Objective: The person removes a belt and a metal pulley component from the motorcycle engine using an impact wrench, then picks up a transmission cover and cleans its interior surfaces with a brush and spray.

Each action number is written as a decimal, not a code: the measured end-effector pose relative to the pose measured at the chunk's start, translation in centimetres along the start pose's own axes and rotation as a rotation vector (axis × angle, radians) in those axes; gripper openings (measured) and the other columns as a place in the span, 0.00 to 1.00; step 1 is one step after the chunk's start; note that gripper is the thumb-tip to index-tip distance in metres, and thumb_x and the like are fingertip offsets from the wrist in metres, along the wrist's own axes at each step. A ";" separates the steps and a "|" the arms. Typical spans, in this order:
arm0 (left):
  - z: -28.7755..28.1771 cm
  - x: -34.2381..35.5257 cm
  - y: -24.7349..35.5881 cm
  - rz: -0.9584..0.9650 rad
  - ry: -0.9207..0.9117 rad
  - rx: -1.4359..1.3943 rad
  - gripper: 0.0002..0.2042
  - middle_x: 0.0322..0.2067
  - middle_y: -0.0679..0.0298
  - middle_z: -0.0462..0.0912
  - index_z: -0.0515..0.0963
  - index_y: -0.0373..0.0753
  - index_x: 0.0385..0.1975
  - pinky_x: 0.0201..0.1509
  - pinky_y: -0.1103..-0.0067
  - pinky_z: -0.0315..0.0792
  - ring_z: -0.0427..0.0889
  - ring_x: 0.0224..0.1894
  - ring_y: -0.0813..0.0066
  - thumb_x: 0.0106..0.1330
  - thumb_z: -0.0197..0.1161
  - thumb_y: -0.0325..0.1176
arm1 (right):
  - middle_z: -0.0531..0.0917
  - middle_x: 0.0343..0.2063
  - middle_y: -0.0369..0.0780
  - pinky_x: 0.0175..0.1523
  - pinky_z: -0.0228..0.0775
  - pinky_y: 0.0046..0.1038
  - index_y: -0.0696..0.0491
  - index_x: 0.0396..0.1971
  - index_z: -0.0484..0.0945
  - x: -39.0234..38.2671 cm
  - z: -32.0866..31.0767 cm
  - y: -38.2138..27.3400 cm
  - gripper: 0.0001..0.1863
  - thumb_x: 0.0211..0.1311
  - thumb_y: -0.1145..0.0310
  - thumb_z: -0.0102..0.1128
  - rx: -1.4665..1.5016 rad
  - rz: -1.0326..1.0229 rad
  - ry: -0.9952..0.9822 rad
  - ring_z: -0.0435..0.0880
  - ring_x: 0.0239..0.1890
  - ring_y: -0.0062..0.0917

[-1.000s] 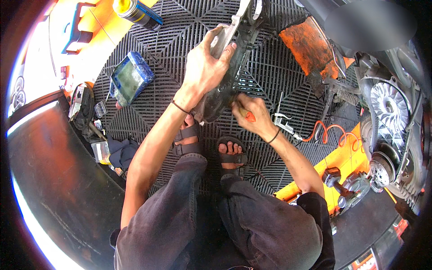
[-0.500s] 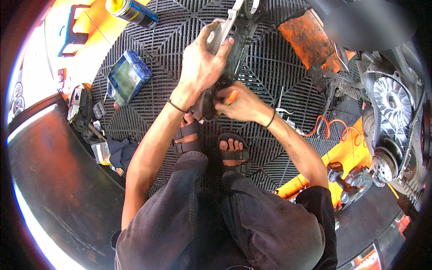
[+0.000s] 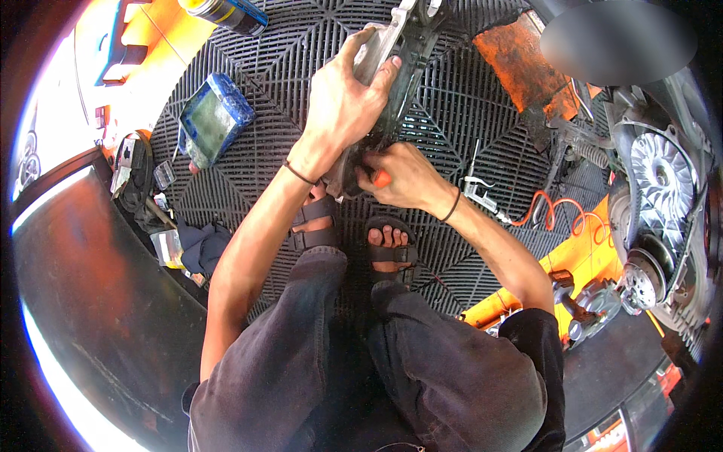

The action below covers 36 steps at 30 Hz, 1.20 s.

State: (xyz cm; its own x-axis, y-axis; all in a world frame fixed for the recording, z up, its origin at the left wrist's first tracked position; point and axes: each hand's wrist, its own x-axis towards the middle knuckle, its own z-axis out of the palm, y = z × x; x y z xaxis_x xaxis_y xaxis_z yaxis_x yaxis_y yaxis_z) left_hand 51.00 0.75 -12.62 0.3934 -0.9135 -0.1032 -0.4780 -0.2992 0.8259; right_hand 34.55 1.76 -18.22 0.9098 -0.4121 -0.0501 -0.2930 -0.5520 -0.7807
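A long, dirty grey metal casing (image 3: 403, 94), which looks like an engine cover, slants up and away from me above my sandalled feet. My left hand (image 3: 343, 109) is closed over its left edge, with the thumb lying along the inner side. Lower down, at the casing's near end, my right hand (image 3: 410, 177) grips a tool with an orange handle (image 3: 382, 178). The tool's working end is hidden by my fingers and the casing, so I cannot tell its kind.
Left of the casing lies a blue tray (image 3: 245, 109) of murky liquid, below a spray can (image 3: 230, 15). On the right are an air blow gun (image 3: 478, 194), a coiled orange hose (image 3: 550, 215), a stained orange sheet (image 3: 512, 64), an exposed engine (image 3: 661, 169) and an impact wrench (image 3: 576, 303).
The orange handle in my right hand has tilted and now shows its end more. My right hand has shifted very slightly. My left hand keeps its hold on the casing.
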 end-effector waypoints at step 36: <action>0.3 -0.2 -0.9 -0.124 -0.051 -0.241 0.22 0.24 0.71 0.73 0.74 0.38 0.63 0.27 0.83 0.61 0.65 0.24 0.86 0.73 0.61 0.42 | 0.81 0.21 0.51 0.25 0.71 0.34 0.65 0.34 0.82 -3.6 2.6 2.7 0.07 0.62 0.75 0.60 0.376 0.332 0.564 0.82 0.18 0.35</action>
State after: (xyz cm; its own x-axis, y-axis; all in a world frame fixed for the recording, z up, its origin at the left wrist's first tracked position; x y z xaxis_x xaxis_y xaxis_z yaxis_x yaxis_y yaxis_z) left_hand 51.15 1.09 -13.53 0.3945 -0.8884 -0.2348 -0.2258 -0.3414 0.9124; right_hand 31.27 3.67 -21.78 0.4731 -0.8780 -0.0720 -0.3131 -0.0912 -0.9453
